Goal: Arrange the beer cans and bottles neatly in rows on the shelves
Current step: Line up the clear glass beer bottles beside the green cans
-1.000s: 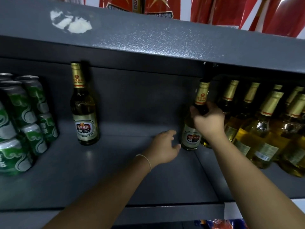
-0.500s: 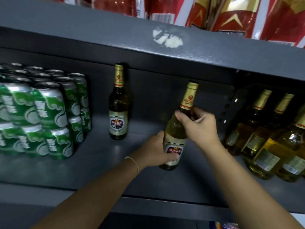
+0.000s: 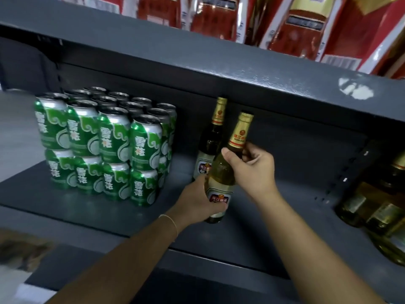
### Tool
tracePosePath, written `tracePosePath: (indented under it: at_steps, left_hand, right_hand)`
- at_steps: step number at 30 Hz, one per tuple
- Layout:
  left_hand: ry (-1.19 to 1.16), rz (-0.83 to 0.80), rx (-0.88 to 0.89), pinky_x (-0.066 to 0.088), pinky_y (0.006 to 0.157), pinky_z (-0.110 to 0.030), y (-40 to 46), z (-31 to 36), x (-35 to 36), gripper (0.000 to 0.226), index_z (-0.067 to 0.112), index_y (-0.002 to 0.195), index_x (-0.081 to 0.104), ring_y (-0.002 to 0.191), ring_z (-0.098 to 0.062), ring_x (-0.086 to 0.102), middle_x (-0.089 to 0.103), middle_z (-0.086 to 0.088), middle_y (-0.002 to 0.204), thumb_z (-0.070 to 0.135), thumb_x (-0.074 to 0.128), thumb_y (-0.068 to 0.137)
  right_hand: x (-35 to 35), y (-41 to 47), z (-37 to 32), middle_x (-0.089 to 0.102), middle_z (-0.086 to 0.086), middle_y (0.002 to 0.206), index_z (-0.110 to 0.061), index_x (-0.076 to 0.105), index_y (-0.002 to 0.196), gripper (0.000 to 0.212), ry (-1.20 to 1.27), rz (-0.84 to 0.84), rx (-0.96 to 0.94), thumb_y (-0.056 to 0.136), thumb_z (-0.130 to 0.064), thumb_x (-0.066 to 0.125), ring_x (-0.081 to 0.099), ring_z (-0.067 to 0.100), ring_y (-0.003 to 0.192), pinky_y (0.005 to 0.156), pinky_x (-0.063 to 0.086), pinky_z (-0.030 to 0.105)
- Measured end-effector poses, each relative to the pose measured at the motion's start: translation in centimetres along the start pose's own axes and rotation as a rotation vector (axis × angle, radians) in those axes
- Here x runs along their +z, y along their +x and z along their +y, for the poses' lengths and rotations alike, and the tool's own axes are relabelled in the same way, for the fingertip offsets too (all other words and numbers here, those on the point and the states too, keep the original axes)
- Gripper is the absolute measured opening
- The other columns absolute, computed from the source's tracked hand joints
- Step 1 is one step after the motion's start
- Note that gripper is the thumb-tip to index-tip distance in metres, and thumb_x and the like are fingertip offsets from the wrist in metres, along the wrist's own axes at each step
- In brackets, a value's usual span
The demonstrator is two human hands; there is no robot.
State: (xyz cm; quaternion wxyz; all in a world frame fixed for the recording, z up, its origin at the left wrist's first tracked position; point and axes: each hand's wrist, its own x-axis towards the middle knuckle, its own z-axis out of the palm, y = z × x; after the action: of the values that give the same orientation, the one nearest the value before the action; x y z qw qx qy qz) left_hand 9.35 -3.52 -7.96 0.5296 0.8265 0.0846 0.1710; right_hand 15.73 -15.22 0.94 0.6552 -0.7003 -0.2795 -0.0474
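The held bottle is gripped by both hands: the right hand closes its fingers round the neck, and the left hand wraps the lower body at the label. Its long axis tilts, cap up and to the right, base low over the shelf; contact with the shelf cannot be confirmed. The standing bottle stands just behind it to the left, right of the cans. The next move likely needs righting the bottle and setting it beside the standing one.
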Motion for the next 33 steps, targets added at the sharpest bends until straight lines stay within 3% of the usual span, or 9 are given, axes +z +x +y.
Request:
tracePosePath:
  at_steps: [2, 7, 15, 22, 33]
  left_hand:
    - [0.023, 0.021, 0.001, 0.052, 0.076, -0.013, 0.0, -0.8, -0.8, 0.059, 0.031, 0.114, 0.050, 0.089, 0.005, 0.063, 0.066, 0.017, 0.102, 0.031, 0.084, 0.065]
    - [0.035, 0.046, -0.019, 0.057, 0.080, -0.024, 0.8, -3.1, -2.4, 0.064, 0.029, 0.110, 0.055, 0.088, 0.001, 0.065, 0.068, 0.013, 0.100, 0.045, 0.083, 0.055]
    - [-0.008, 0.063, 0.016, 0.053, 0.080, -0.021, 2.3, -4.2, -3.5, 0.058, 0.024, 0.110, 0.054, 0.089, -0.001, 0.064, 0.068, 0.012, 0.098, 0.034, 0.085, 0.062]
    - [-0.060, 0.020, 0.048, 0.053, 0.087, -0.027, 2.8, -5.4, -3.2, 0.062, 0.025, 0.115, 0.050, 0.097, -0.003, 0.063, 0.066, 0.012, 0.104, 0.035, 0.085, 0.065]
    - [-0.074, -0.023, 0.077, 0.051, 0.091, -0.026, 3.5, -6.5, -2.6, 0.060, 0.023, 0.118, 0.050, 0.099, 0.000, 0.063, 0.067, 0.012, 0.107, 0.038, 0.081, 0.069]
  right_hand:
    - [1.4, 0.2, 0.1, 0.078, -0.001, 0.095, -0.014, 0.074, 0.103, 0.021, -0.011, 0.009, -0.003, 0.083, -0.018, 0.080, 0.074, 0.016, 0.092, 0.086, 0.060, 0.047]
    - [4.3, 0.8, 0.1, 0.078, -0.001, 0.092, -0.014, 0.074, 0.102, 0.022, -0.041, 0.047, 0.005, 0.082, -0.021, 0.080, 0.074, 0.018, 0.090, 0.085, 0.060, 0.047]
    - [6.2, 1.9, -0.1, 0.074, -0.007, 0.087, -0.021, 0.071, 0.102, 0.019, -0.162, 0.092, 0.012, 0.085, -0.027, 0.078, 0.072, 0.012, 0.086, 0.086, 0.060, 0.040]
    - [5.9, 2.5, 0.6, 0.075, -0.009, 0.095, -0.032, 0.068, 0.102, 0.026, -0.283, 0.073, 0.008, 0.081, -0.043, 0.076, 0.071, 0.013, 0.092, 0.087, 0.059, 0.044]
    - [6.4, 2.6, 0.9, 0.073, 0.000, 0.097, -0.019, 0.066, 0.109, 0.029, -0.372, 0.132, -0.033, 0.087, -0.036, 0.074, 0.069, 0.020, 0.091, 0.083, 0.056, 0.042]
